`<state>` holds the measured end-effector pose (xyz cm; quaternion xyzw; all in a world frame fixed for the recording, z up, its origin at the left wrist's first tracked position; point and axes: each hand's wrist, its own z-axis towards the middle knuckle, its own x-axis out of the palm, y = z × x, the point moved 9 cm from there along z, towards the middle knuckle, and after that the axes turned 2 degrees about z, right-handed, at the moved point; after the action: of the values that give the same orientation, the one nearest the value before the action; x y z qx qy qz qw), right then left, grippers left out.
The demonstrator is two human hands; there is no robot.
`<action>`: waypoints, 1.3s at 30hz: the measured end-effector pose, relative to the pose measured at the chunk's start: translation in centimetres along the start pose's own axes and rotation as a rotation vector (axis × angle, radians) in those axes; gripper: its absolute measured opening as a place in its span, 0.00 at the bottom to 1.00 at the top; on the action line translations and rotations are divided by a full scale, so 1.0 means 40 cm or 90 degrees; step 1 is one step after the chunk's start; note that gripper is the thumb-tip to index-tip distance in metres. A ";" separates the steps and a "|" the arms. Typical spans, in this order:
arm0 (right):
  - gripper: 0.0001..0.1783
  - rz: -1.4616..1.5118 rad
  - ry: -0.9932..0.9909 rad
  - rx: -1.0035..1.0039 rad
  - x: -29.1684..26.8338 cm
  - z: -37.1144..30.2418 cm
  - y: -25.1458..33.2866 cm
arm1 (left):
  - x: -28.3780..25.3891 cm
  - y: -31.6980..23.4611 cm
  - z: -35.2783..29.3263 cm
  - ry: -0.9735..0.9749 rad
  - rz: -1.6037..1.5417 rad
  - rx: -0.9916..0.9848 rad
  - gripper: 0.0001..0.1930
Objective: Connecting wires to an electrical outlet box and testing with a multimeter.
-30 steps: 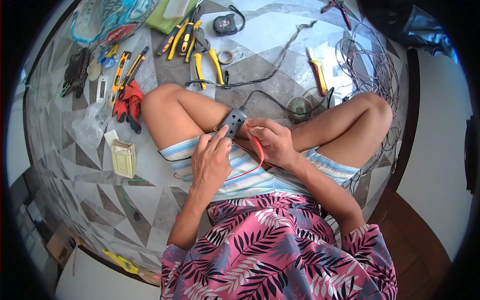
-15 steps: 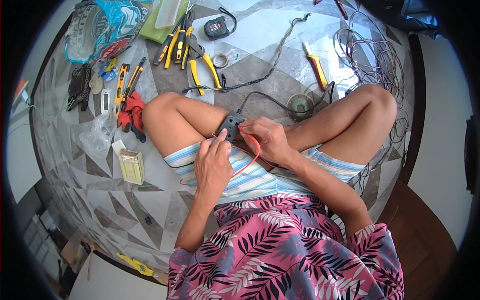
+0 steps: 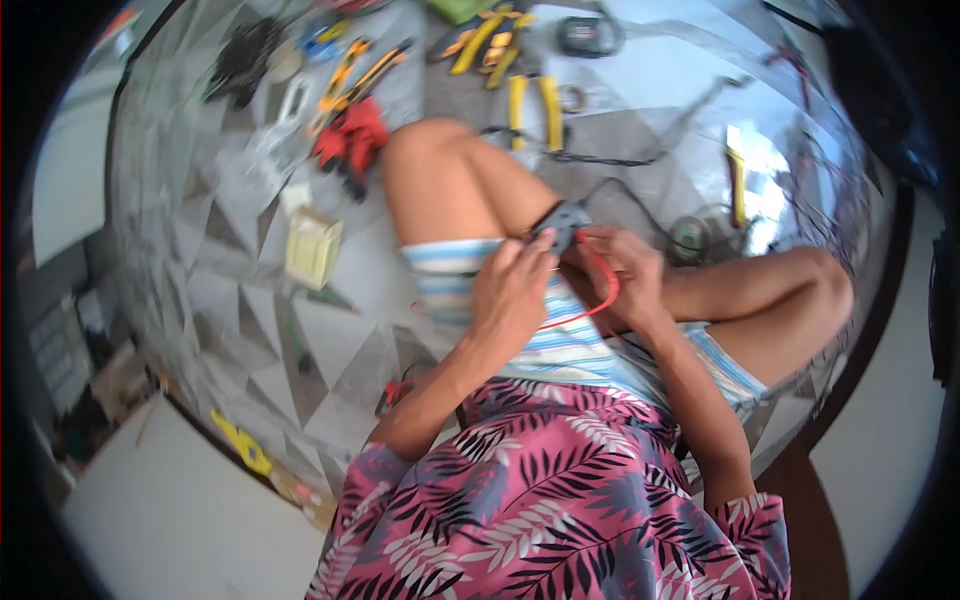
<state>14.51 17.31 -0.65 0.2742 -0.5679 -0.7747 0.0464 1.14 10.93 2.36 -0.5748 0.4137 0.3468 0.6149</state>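
Observation:
Over my crossed legs is a dark grey extension socket (image 3: 562, 222) with a black cord leaving its far side. My left hand (image 3: 515, 285) has its fingers bent against the socket's near left edge; whatever lies under them is hidden. Pinched in my right hand (image 3: 628, 268) is a red test probe (image 3: 583, 238), its end at the socket's right side. The probe's red lead (image 3: 608, 290) loops down and back under my left hand. Motion blur hides the fine detail of the contact.
Beyond my left knee lie red-black gloves (image 3: 350, 140), cutters and a yellow-handled plier (image 3: 535, 112). A tape measure (image 3: 588, 36) sits farther off. Right of it are a yellow-red knife (image 3: 737, 180) and tangled wires. A cream box (image 3: 313, 248) and clear plastic bag (image 3: 250, 165) lie left.
The whole view has swung, so the floor, legs and hands appear shifted right, and the picture is blurrier. Both hands stay at the socket with the red probe.

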 end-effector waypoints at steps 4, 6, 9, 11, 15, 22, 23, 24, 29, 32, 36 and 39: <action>0.14 -0.043 0.056 0.114 -0.007 -0.007 -0.023 | 0.032 -0.007 -0.010 -0.048 -0.004 -0.007 0.12; 0.12 -0.028 0.058 0.098 -0.023 -0.007 -0.027 | 0.047 -0.029 0.005 -0.095 0.017 -0.007 0.09; 0.10 -0.112 0.077 0.077 -0.004 -0.003 -0.036 | 0.027 -0.018 -0.012 -0.125 0.050 -0.050 0.09; 0.10 -0.088 0.101 0.088 0.016 -0.003 -0.035 | 0.031 -0.013 -0.020 -0.126 0.054 -0.080 0.10; 0.10 -0.089 0.109 0.058 0.021 -0.005 -0.028 | 0.018 -0.010 -0.028 -0.145 0.047 -0.081 0.09; 0.10 -0.070 0.078 0.053 0.006 -0.005 -0.030 | 0.029 -0.017 -0.018 -0.112 0.040 -0.069 0.10; 0.10 -0.086 0.088 0.049 0.009 -0.004 -0.029 | 0.031 -0.014 -0.020 -0.111 0.038 -0.073 0.10; 0.10 -0.101 0.097 0.046 0.014 -0.004 -0.028 | 0.032 -0.011 -0.022 -0.109 0.038 -0.077 0.10; 0.12 -0.096 0.119 0.067 0.024 -0.003 -0.032 | 0.028 -0.007 -0.022 -0.100 0.039 -0.080 0.10; 0.11 -0.090 0.107 0.070 0.014 -0.005 -0.043 | 0.031 -0.013 -0.017 -0.128 0.052 -0.072 0.10; 0.12 -0.064 0.054 0.034 -0.017 -0.005 -0.022 | 0.034 -0.035 0.004 -0.161 0.010 -0.051 0.09; 0.19 -0.152 0.130 0.066 -0.002 0.009 0.018 | 0.038 -0.031 0.001 -0.069 -0.014 -0.019 0.10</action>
<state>14.23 17.39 0.09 0.4187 -0.5629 -0.7126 -0.0026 2.89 10.76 1.48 -0.5686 0.3685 0.3767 0.6316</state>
